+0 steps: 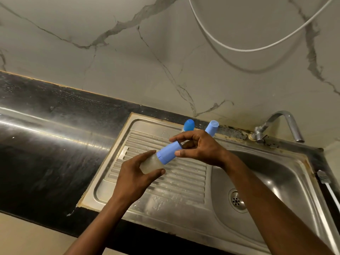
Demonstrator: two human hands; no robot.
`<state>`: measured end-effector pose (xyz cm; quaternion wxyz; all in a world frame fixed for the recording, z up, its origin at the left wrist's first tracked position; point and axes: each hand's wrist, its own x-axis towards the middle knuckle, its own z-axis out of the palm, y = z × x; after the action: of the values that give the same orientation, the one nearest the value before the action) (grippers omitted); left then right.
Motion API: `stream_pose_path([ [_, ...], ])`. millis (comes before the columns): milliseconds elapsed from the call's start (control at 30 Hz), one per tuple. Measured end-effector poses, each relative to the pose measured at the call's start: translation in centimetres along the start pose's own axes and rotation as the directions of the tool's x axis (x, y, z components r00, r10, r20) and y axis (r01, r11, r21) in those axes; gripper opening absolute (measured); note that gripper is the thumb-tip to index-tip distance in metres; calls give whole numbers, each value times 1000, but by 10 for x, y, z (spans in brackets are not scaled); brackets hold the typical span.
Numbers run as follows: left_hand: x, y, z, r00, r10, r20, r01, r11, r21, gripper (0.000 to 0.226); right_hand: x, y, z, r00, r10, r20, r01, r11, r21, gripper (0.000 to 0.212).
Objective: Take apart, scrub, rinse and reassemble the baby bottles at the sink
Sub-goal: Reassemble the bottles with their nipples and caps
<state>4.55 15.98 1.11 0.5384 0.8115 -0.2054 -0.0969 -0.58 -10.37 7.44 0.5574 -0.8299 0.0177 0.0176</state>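
One light bottle (151,162) (probably slippery): left hand (135,174) curls round its clear body, right hand (201,147) pinches the blue cap (168,153)

Bare left hand (136,173) and bare right hand (198,146), both forearms (103,218) uncovered to the lower edge, fingernails (177,153) trimmed short.

Both bare forearms stretch from the lower edge toward the bottle (168,153) and the hands meet on it. The left hand (137,174) is at its clear lower end, fingers and thumb curled round it. The right hand (201,148) is at its blue upper end, thumb and fingers pinching it.
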Motion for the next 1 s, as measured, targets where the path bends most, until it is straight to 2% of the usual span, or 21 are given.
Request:
stream_pose_path([
  [167, -2, 4, 0, 1000, 14, -20, -14, 1000, -4, 66, -5, -5, -1, 1000, -23, 4, 23, 1000, -5, 40],
  [300, 1, 8, 0, 1000, 29, -8, -29, 1000, -2, 64, -5, -7, -2, 1000, -19, 24, 21, 996, -86, 40],
  [433, 4, 11, 1, 999, 52, -4, -52, 998, 22, 64, -3, -4, 0, 999, 45, -11, -45, 999, 1, 37],
  [567, 6, 8, 6, 999, 46, 12, -46, 999, 4, 63, 2, -1, 4, 998, 57, -36, -58, 998, -20, 34],
  [667, 10, 2, 10, 998, 48, 42, -48, 999, -3, 61, 5, 1, 10, 992, 62, -111, -61, 998, 19, 36],
  [833, 27, -16, 22, 996, 66, 56, -71, 994, 78, 56, -4, 19, 19, 960, 90, -266, -59, 991, 120, 34],
  [1000, 56, -28, 42, 998, -3, 59, 7, 997, -72, 50, -20, 46, 24, 906, 129, -403, -66, 984, 167, 18],
])
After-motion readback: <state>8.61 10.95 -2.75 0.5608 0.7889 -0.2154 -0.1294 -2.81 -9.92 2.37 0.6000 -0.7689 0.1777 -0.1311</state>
